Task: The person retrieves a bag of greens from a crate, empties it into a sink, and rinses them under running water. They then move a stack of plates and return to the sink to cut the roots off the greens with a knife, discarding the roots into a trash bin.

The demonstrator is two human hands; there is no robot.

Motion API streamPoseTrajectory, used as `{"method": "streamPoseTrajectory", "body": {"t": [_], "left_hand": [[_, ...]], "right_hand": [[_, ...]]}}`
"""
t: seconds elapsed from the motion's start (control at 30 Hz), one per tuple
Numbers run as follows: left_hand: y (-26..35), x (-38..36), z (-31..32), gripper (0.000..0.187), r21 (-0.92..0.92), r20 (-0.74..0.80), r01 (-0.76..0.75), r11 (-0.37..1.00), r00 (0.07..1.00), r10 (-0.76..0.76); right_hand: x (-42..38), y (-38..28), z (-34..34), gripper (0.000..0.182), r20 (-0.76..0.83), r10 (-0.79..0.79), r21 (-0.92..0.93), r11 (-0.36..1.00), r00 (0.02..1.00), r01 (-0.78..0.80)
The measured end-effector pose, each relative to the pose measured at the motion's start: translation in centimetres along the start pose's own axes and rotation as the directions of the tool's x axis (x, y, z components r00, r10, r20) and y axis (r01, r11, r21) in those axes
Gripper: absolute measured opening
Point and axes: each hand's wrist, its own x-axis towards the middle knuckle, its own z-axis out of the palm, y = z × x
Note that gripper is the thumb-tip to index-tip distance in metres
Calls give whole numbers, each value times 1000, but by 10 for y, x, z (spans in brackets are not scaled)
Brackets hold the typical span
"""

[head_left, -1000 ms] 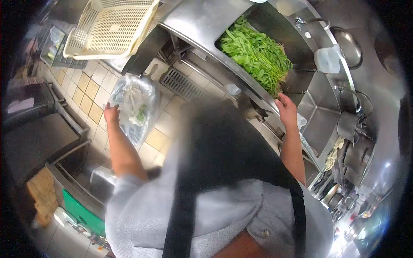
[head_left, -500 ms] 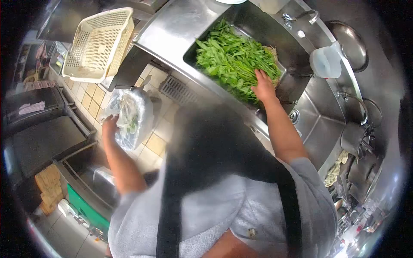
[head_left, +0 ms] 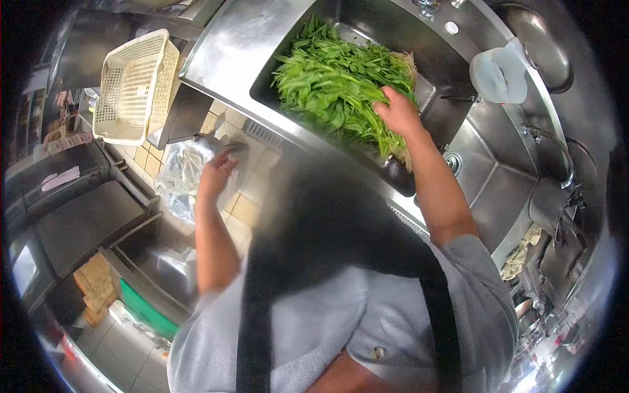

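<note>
You stand at a steel counter, its front edge running between your body and the deep sink basin where a heap of leafy greens lies. The greens spread mostly to the left of your right hand, which is on the stalks near pale roots, fingers partly curled; with its palm side hidden, you cannot tell whether it grips. Off to your left, well apart from the greens, is a cream perforated basket. Nearer you, a clear plastic bag with pale bits inside sits beside your left hand, fingers loosely spread, nothing visible in their hold; contact with the bag is unclear. Beyond your right hand, a translucent jug is at the sink's rear ledge, near a small white cap.
</note>
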Motion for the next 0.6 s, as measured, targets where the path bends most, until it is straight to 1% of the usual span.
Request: {"method": "streamPoseTrajectory", "body": {"t": [0.03,0.07,0.13,0.17,0.2,0.23,0.27,0.3,0.37,0.43,0.47,0.5,0.53,0.57,0.6], "left_hand": [[14,1,-2,59,-26,2,-58,998,998,58],[27,5,-3,58,-52,2,-121,991,993,121],[49,13,-2,57,-47,15,-155,987,988,156],[64,14,0,57,-36,53,-215,976,975,216],[78,13,4,57,-26,93,-271,962,958,272],[92,12,11,56,-142,160,-229,963,955,250],[119,3,14,55,-194,268,-225,955,924,272],[141,-6,21,55,-245,369,-212,946,882,293],[158,2,50,56,-256,550,-209,944,772,320],[190,-6,82,69,-301,664,-162,940,672,328],[202,-8,99,77,-298,682,-103,949,672,287],[214,-6,116,84,-294,699,-46,955,671,248],[215,7,147,87,-315,665,-47,948,702,255],[212,19,173,91,-334,630,-48,941,732,261],[233,6,169,91,-339,624,-53,939,734,267]], "right_hand": [[-3,-5,-6,56,49,67,100,992,997,-72],[-4,-6,-11,56,43,70,98,992,997,-74],[-8,-6,-23,58,37,37,288,957,999,-47],[-14,-19,-36,58,0,18,245,969,1000,-18],[-13,-18,-37,58,-7,21,244,970,1000,-19],[-9,-14,-38,56,25,12,274,962,1000,-18],[-5,-8,-39,55,57,-1,303,953,998,-16],[-2,2,-32,55,53,-2,300,954,999,-14],[7,20,-14,50,4,29,383,923,1000,-29],[3,6,-19,48,13,39,381,924,999,-40],[-2,-4,-22,47,22,55,382,922,998,-59],[-6,-15,-25,45,18,43,430,902,999,-46],[-8,-24,-28,45,16,33,426,904,999,-37],[-9,-31,-31,44,-16,-7,461,887,1000,14],[-11,-37,-34,43,-52,-44,495,867,998,64]]}}
